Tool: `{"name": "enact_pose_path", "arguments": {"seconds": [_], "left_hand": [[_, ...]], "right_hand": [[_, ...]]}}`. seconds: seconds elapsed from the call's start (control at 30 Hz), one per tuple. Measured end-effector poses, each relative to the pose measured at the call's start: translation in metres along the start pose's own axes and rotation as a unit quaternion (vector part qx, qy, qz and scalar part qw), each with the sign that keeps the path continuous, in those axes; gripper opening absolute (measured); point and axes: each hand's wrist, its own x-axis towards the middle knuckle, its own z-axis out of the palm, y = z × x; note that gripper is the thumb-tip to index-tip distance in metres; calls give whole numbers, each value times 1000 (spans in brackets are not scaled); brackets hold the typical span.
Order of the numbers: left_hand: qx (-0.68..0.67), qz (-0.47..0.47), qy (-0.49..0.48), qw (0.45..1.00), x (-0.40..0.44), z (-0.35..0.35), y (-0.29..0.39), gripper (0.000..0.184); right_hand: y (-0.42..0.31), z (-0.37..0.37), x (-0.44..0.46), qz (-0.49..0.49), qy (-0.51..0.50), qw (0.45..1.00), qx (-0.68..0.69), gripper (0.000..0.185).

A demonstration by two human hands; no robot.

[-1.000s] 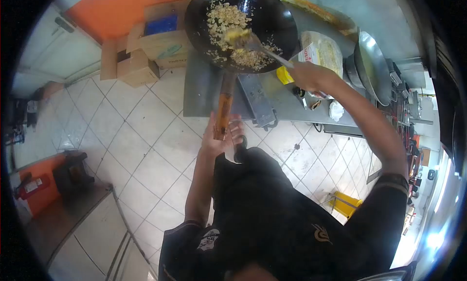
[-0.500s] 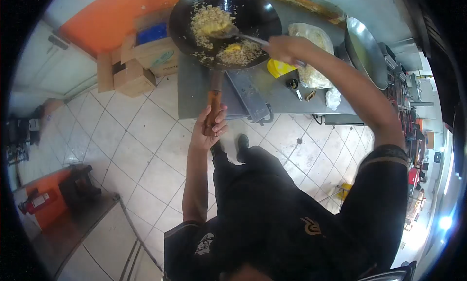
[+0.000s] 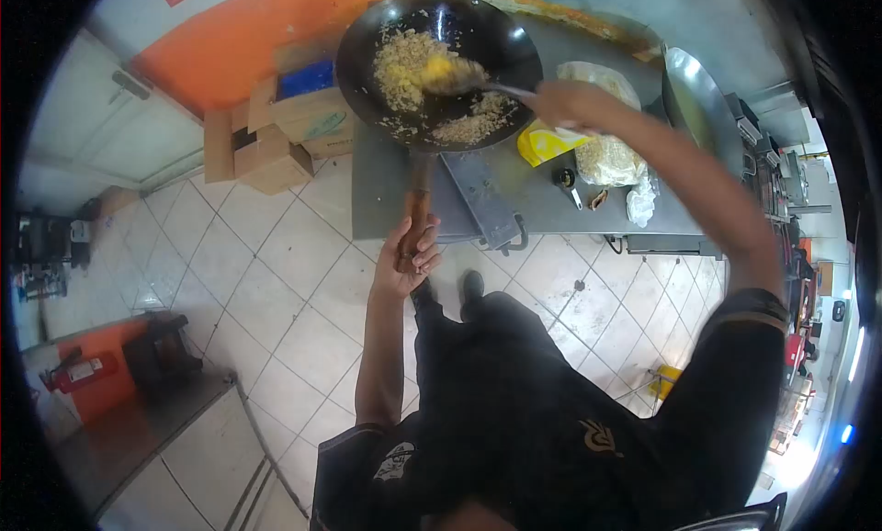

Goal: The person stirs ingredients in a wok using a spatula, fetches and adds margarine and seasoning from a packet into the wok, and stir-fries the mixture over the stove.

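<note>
A dark wok (image 3: 501, 49) sits above the metal counter, its wooden handle (image 3: 418, 205) pointing toward me. My left hand (image 3: 411, 253) is closed around that handle. In my right hand (image 3: 562, 107) is a long-handled metal cooking spoon (image 3: 469, 79), its bowl end blurred inside the wok. Crumbly pale food (image 3: 401, 69), perhaps rice, lies in a heap on the wok's left. A second patch (image 3: 473, 122) is spread nearer the handle. A bright yellow lump (image 3: 439, 69) shows at the spoon's bowl.
Right of the wok are a yellow packet (image 3: 542, 145), a plastic bag of pale food (image 3: 611, 159), a small black container (image 3: 564, 176) and a crumpled white bag (image 3: 640, 200). Behind them leans a wide metal pan (image 3: 689, 95). Cardboard boxes (image 3: 271, 159) stand left of the counter (image 3: 377, 200).
The spoon has shifted within the wok, and the yellow lump has gone from the near patch to the spoon's bowl. My view has tilted slightly; my left hand keeps its grip.
</note>
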Motion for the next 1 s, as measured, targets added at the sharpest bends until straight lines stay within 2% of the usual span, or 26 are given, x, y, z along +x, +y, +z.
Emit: {"name": "enact_pose_path", "arguments": {"seconds": [0.03, 0.07, 0.17, 0.23, 0.3, 0.4, 0.43, 0.5, 0.57, 0.63, 0.7, 0.77, 0.8, 0.87, 0.93, 1.0], "left_hand": [[-8, -4, -5, 1000, 1, -2, 0, 40], [-15, -7, -8, 1000, 1, -2, 0, 40], [9, 2, -11, 1000, 0, 3, 0, 39], [3, -5, -8, 1000, 0, 4, 1, 39], [0, -9, -6, 1000, -2, 6, 2, 38], [-5, -13, -14, 1000, 0, 5, 2, 38], [-9, -14, -17, 1000, 0, 4, 2, 38], [-13, -16, -20, 1000, 2, 1, 1, 37], [-8, -15, -18, 1000, 2, -2, 1, 37], [0, -14, 0, 1000, 4, 2, -1, 36], [6, -13, 2, 1000, 5, 2, 1, 36], [6, -8, -10, 1000, 4, -1, -2, 36], [4, -8, -4, 1000, 2, -2, -3, 35], [5, -10, 1, 1000, 3, -2, -2, 35], [10, -17, 1, 1000, 4, 1, -1, 35], [7, -19, 7, 1000, 4, 2, -3, 36]], "right_hand": [[7, 20, 45, 8, 42, 998, 53, 40], [10, 32, 75, 15, 83, 991, 106, 54], [-1, 18, 38, -62, 41, 987, 145, 54], [3, 9, 4, -43, -50, 979, 193, 56], [25, 19, -9, 64, -153, 915, 368, 58], [25, 39, -9, 125, -56, 910, 390, 60], [23, 46, 3, 57, -10, 911, 408, 58], [2, 33, 25, -72, 39, 928, 364, 52], [-35, 19, 47, -93, 66, 947, 301, 44], [-49, 42, 65, -97, 102, 964, 227, 40], [-53, 69, 77, -178, 131, 972, 75, 39], [-40, 88, 53, -158, 141, 970, 121, 41], [-40, 82, 21, -113, 107, 973, 172, 41], [-29, 67, -12, -92, 95, 974, 186, 43], [-10, 57, -25, -135, 134, 975, 112, 47], [1, 74, -24, -103, 175, 974, 97, 48]]}}
